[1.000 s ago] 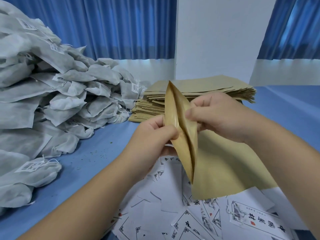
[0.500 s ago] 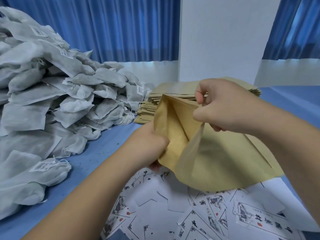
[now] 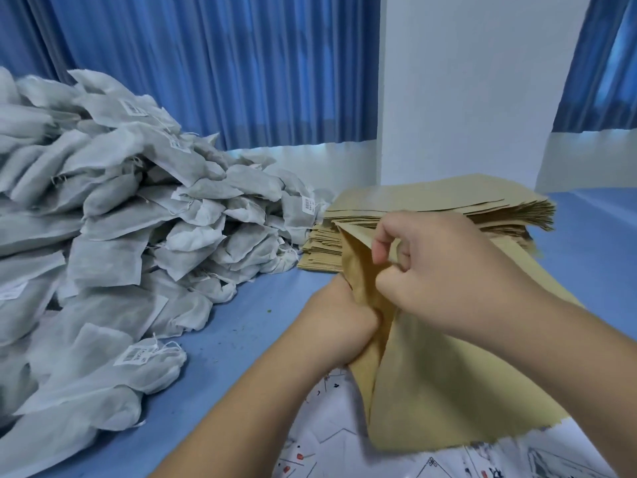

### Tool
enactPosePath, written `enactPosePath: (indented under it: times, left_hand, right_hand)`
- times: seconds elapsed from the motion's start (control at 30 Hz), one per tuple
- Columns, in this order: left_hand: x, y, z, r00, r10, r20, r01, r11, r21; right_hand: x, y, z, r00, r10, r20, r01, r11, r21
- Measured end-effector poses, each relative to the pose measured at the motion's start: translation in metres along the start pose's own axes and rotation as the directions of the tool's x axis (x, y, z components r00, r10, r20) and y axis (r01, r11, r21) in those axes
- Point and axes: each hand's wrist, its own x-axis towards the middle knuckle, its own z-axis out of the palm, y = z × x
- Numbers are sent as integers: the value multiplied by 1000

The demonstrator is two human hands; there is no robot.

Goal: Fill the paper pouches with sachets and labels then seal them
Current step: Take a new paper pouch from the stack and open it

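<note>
Both hands have come closer together since a moment ago, and the mouth of the paper pouch (image 3: 431, 391), which was wide open then, is now squeezed into a thin slit. The right hand (image 3: 437, 270) has its fingers curled tight and pinches the top edge of the pouch on the far side. The left hand (image 3: 339, 317) holds the near side of the pouch lower down. Its fingertips are tucked into the fold, so they are hidden. The pouch is brown. It stands up between the two hands, and its bottom end hangs down over the labels (image 3: 327, 446), which are white cards with drawings that lie spread out close to the person. Just behind the hands sits a flat stack of pouches (image 3: 448, 201) of the same brown paper. To the left is a big heap of grey-white sachets (image 3: 120, 236), and some have little tags on strings. All of it lies on a blue table (image 3: 241, 322). Blue curtains (image 3: 206, 63) hang at the back, with a white pillar (image 3: 465, 81) between them.
</note>
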Motion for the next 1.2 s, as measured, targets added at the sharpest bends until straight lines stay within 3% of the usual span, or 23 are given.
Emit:
enactPosePath:
  times: [0.23, 0.33, 0.53, 0.63, 0.7, 0.77, 0.8, 0.87, 0.93, 1.0, 1.07, 1.13, 1.2]
  left_hand:
    - [8, -9, -16, 998, 56, -37, -61, 989, -135]
    - [11, -12, -12, 996, 76, -36, -81, 986, -147]
    - [14, -21, -14, 998, -28, -56, 11, 961, -277]
    - [16, -17, -31, 969, -29, -246, -61, 935, -350]
    - [20, -16, -51, 890, 25, -456, -149, 960, -239]
    - [24, -15, -77, 784, 196, -589, -150, 981, 126]
    - [27, -14, -92, 750, 304, -588, -99, 930, 354]
    - [35, -13, -125, 749, 456, -480, 75, 662, 746]
    - [44, -13, -159, 831, 450, -328, 206, 298, 932]
    - [52, -18, -187, 913, 362, -187, 188, 34, 982]
    - [60, -27, -204, 965, 239, -105, 131, -96, 987]
    - [67, -34, -212, 981, 162, -109, 129, -116, 985]
    - [73, -36, -212, 972, 193, -131, 151, -92, 984]
  right_hand:
    - [32, -15, 9, 993, -59, 104, 62, 998, -27]
    - [42, -3, 23, 994, 22, 103, -28, 998, 57]
    - [51, 31, 41, 987, 159, 38, -164, 967, 195]
    - [52, 36, 42, 985, 173, 14, -169, 935, 313]
    - [51, 37, 44, 986, 164, 34, -165, 920, 355]
    - [50, 36, 47, 989, 139, 54, -149, 918, 367]
    - [50, 36, 48, 990, 129, 58, -142, 919, 368]
    - [51, 37, 47, 991, 121, 63, -136, 914, 383]
    - [52, 39, 45, 990, 122, 67, -139, 905, 402]
    - [52, 41, 43, 989, 129, 69, -146, 899, 412]
    - [53, 43, 42, 988, 135, 73, -153, 894, 421]
    - [53, 44, 42, 987, 137, 80, -158, 893, 421]
    - [53, 45, 42, 988, 129, 84, -153, 894, 421]
